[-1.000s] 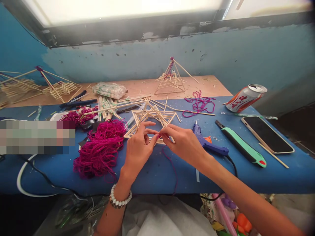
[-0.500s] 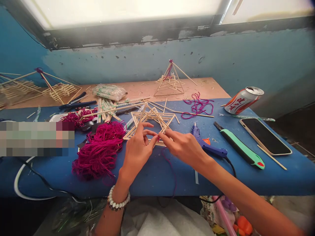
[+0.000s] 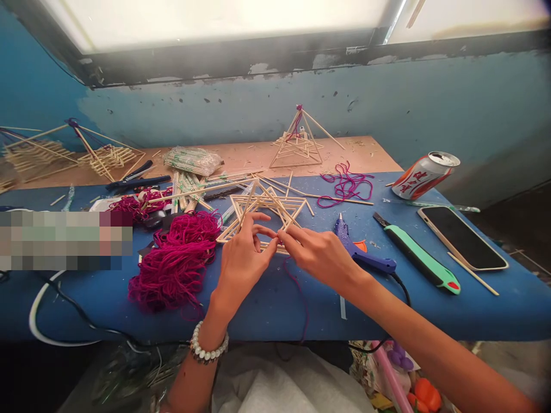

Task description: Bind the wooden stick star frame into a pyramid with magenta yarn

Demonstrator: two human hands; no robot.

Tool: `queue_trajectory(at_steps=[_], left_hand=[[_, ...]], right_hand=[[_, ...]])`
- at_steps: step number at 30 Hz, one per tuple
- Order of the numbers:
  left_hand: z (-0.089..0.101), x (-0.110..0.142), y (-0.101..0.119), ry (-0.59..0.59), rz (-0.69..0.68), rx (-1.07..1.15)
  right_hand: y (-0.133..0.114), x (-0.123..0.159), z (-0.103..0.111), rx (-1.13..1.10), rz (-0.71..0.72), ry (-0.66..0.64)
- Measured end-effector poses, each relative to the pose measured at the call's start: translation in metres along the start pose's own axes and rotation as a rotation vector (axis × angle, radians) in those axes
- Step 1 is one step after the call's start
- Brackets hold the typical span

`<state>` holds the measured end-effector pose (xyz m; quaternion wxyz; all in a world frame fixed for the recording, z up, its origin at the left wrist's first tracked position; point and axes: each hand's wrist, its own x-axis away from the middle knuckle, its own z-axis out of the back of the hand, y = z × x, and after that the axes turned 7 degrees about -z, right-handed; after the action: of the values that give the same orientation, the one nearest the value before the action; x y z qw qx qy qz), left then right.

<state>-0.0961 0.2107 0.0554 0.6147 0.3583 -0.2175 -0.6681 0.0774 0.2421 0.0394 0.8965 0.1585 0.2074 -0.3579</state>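
A star-shaped frame of thin wooden sticks (image 3: 297, 210) lies on the blue table, partly hidden by my hands. At its near side, my left hand (image 3: 246, 258) pinches purple yarn between thumb and a finger, its other fingers curled loosely. Meeting it fingertip to fingertip, my right hand (image 3: 321, 252) is closed on the same yarn. A strand of purple yarn (image 3: 305, 298) hangs from the fingertips over the table's front edge. The exact knot or loop is hidden behind the fingers. A heap of magenta yarn (image 3: 174, 264) sits left of my left hand.
Right of my hands lie a blue glue gun (image 3: 370, 258), a green-handled cutter (image 3: 419, 252), a phone (image 3: 462, 238) and a drink can (image 3: 426, 175). Behind stand a stick pyramid (image 3: 297, 163), loose purple yarn (image 3: 346, 186) and packed sticks (image 3: 192, 161). A black cable (image 3: 86, 324) crosses the left.
The view has shifted very slightly. Both hands keep their pinch at the near side of the stick frame, with hardly any visible finger movement.
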Motion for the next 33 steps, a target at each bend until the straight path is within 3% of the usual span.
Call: queue_trajectory(at_steps=[6, 16, 29, 33], left_hand=[[-0.001, 0.000, 0.003, 0.012, -0.008, -0.049], [-0.004, 0.004, 0.001, 0.053, -0.033, -0.041], [-0.009, 0.009, -0.001, 0.100, -0.067, -0.105], [-0.010, 0.010, -0.001, 0.086, -0.150, -0.199]], right_hand=[[0.000, 0.001, -0.001, -0.252, -0.142, -0.094], [-0.006, -0.014, 0.011, -0.655, -0.525, -0.292], [-0.007, -0.016, 0.013, -0.703, -0.615, -0.307], [-0.007, -0.015, 0.016, -0.732, -0.621, -0.320]])
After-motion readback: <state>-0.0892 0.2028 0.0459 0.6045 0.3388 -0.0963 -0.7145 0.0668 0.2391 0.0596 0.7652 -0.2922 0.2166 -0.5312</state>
